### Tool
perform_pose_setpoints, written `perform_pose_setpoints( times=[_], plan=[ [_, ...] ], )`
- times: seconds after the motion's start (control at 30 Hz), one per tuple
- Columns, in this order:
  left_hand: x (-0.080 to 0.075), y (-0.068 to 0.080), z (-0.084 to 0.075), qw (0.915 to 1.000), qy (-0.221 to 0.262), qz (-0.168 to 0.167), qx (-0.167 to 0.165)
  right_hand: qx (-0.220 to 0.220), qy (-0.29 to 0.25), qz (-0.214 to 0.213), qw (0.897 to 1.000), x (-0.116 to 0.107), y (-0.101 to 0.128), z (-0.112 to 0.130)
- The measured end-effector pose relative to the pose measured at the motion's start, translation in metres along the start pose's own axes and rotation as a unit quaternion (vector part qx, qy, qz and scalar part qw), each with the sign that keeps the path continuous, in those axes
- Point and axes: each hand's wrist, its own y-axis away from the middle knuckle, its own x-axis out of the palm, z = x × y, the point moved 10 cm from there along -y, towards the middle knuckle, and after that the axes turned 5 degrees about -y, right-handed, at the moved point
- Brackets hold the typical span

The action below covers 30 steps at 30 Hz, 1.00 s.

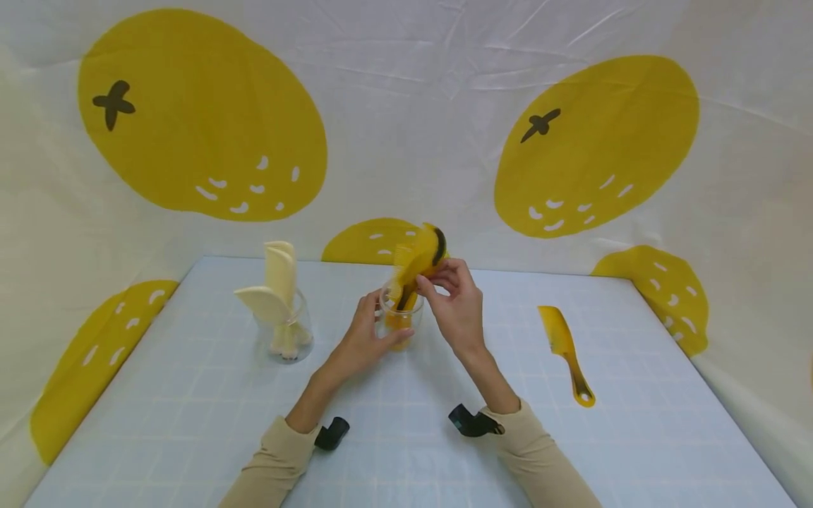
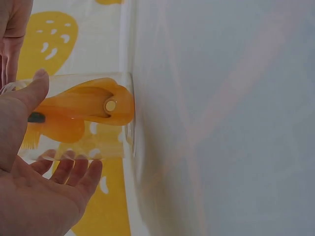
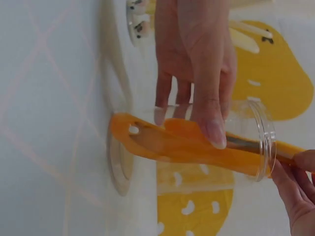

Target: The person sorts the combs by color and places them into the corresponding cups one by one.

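A clear glass jar (image 2: pixel 127 147) stands on the table, and my left hand (image 1: pixel 363 344) grips it from the left, thumb in front and fingers round the far side. Inside are yellow combs (image 1: pixel 414 264), handles down, their toothed heads sticking out above the rim. One handle (image 2: pixel 110 98) with a hole in its end reaches near the jar's bottom. A dark curved strip runs along one yellow head; whether it is a separate piece I cannot tell. Just above the rim, my right hand (image 1: pixel 459 310) pinches a yellow comb between thumb and fingers. Fingers partly cover the combs.
Left of my hands, a second clear jar (image 1: pixel 305 339) holds several cream-coloured, broad-headed things (image 1: pixel 279 279) with handles down. Another yellow comb (image 1: pixel 564 349) lies on the table at the right. A fruit-printed white cloth (image 1: pixel 406 141) hangs behind the table (image 1: pixel 394 437).
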Motion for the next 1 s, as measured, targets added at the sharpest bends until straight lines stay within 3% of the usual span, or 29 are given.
perform_pose_setpoints(
  times=[0.17, 0.33, 0.6, 1.0],
  plan=[
    [-0.003, 0.001, -0.003, 0.9999, 0.005, -0.003, 0.013, 0.008, 0.031, 0.017, 0.999, 0.002, 0.001, -0.003],
    [-0.003, 0.001, 0.000, 1.0000, -0.005, 0.005, 0.005, 0.016, 0.072, 0.028, 0.997, 0.004, 0.000, -0.002],
    [-0.004, 0.001, -0.002, 0.9995, -0.005, -0.005, 0.030, 0.040, 0.151, 0.061, 0.986, 0.003, 0.002, -0.013],
    [0.000, -0.001, -0.001, 0.9999, 0.001, 0.008, 0.013, 0.055, 0.151, 0.065, 0.985, -0.022, 0.002, -0.014]
  ],
)
